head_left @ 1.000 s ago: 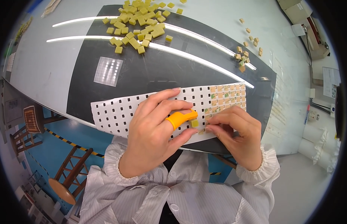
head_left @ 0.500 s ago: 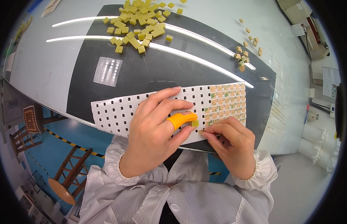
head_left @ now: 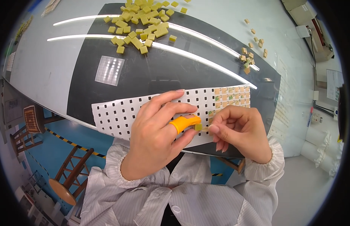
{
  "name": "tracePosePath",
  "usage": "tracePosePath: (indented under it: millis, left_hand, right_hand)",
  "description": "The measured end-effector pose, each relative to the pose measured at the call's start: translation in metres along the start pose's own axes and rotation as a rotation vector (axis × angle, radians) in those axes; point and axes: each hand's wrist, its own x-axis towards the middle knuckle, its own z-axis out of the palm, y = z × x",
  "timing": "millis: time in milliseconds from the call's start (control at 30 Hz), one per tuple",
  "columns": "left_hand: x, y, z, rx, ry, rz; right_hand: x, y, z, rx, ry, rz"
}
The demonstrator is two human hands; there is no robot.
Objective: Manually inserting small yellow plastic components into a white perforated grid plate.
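A white sheet with rows of small black squares lies across the front of the dark mat. Small tan and green square stickers cover its right end. My left hand rests on the sheet, an orange finger cot on its index finger. Between that fingertip and the thumb it pinches a small yellow-green block. Just right of the block, my right hand has its thumb and index finger drawn together above the sheet. Whatever is between those fingertips is too small to make out.
Many yellow-green blocks are heaped at the back of the dark mat. A clear gridded square lies left of centre. Several tan-faced blocks are scattered at the back right. Wooden chairs stand below the table's left edge.
My right hand has lifted off the sheet's lower edge, moving up and turning so its fingertips come level with the block. My left hand keeps its pinch, nearly still.
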Motion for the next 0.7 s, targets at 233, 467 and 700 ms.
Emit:
tracePosePath:
  millis: [233,467,700]
  left_hand:
    - [0.0007,-0.0013,0.0038,0.009,0.025,0.035]
    - [0.0,0.0,0.0044,-0.01,-0.003,-0.002]
    - [0.0006,0.0011,0.0044,-0.004,-0.006,0.002]
  right_hand:
    - [0.008,0.0016,0.0015,0.009,-0.083,0.068]
    - [0.0089,0.0001,0.0,0.011,-0.091,0.103]
    - [0.0084,0.0007,0.0005,0.009,-0.074,0.108]
